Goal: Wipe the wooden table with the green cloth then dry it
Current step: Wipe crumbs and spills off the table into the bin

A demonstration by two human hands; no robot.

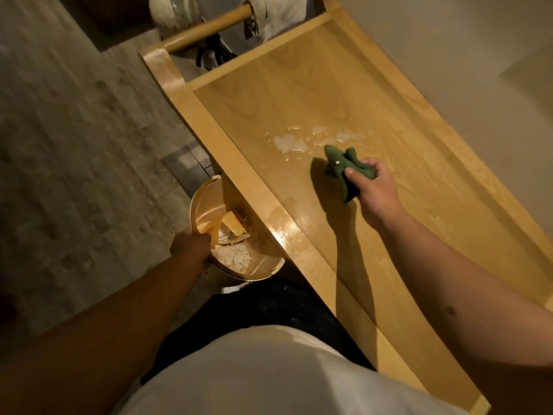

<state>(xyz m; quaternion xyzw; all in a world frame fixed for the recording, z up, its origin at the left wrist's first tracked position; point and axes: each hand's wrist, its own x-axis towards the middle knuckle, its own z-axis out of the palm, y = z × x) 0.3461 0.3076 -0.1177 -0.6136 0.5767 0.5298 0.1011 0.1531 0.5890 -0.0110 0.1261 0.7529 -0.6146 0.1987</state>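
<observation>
The wooden table (299, 94) is a light tray-like top with raised rims, running from upper middle to lower right. My right hand (377, 191) is shut on the bunched green cloth (344, 166), held on the table top. Just beyond the cloth lies a patch of white wet residue (291, 142). My left hand (191, 245) grips the rim of a round bin (203, 202) held below the table's near edge. The bin holds white scraps and yellow-orange wrappers.
A wooden rail (209, 26) crosses at the top with pale towels (275, 16) hanging over it. Grey tiled floor (74, 145) spreads to the left. A plain wall (463, 55) borders the table's far side. My white shirt fills the bottom.
</observation>
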